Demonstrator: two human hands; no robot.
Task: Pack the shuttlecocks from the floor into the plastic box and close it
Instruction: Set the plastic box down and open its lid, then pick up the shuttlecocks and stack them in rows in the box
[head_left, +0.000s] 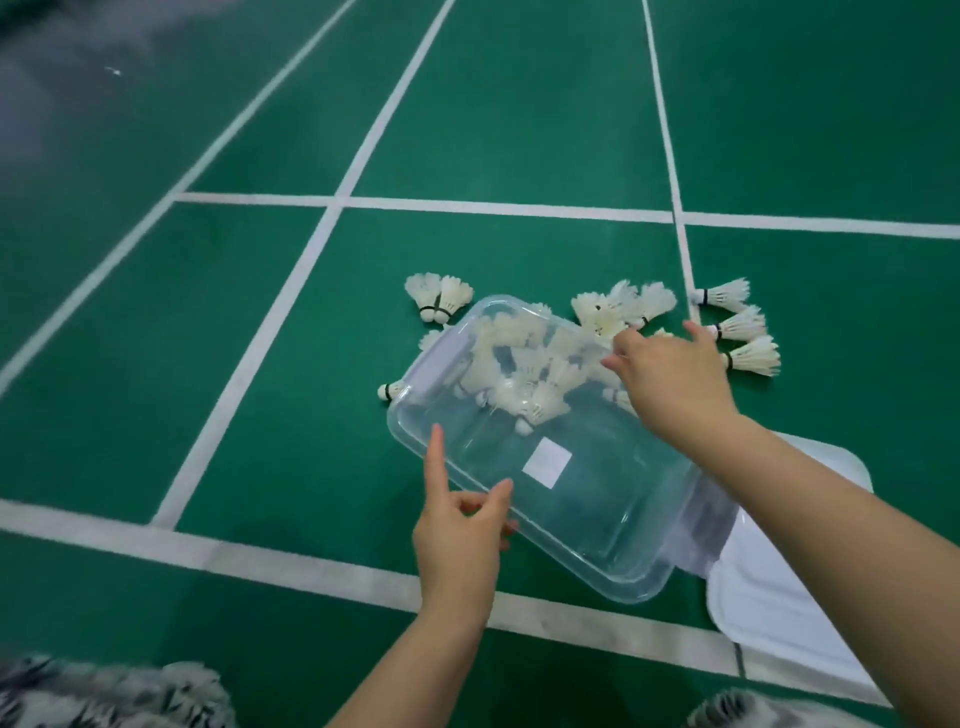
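Observation:
A clear plastic box (587, 525) lies at a slant on the green court floor. Several white shuttlecocks (524, 374) are heaped in its far end. More shuttlecocks lie on the floor: a pair (439, 297) beyond the box, a cluster (621, 306) at its far right corner, three (743, 326) in a row to the right, and one (390, 391) by the left latch. My left hand (460, 530) pinches the box's near left rim, index finger straight. My right hand (670, 379) reaches palm down over the far right rim towards the cluster. Its fingertips are hidden.
The box's white lid (779, 587) lies flat on the floor at the right, partly under my right forearm. White court lines (498, 209) cross the green floor. Patterned fabric (104, 696) shows along the bottom edge at both corners.

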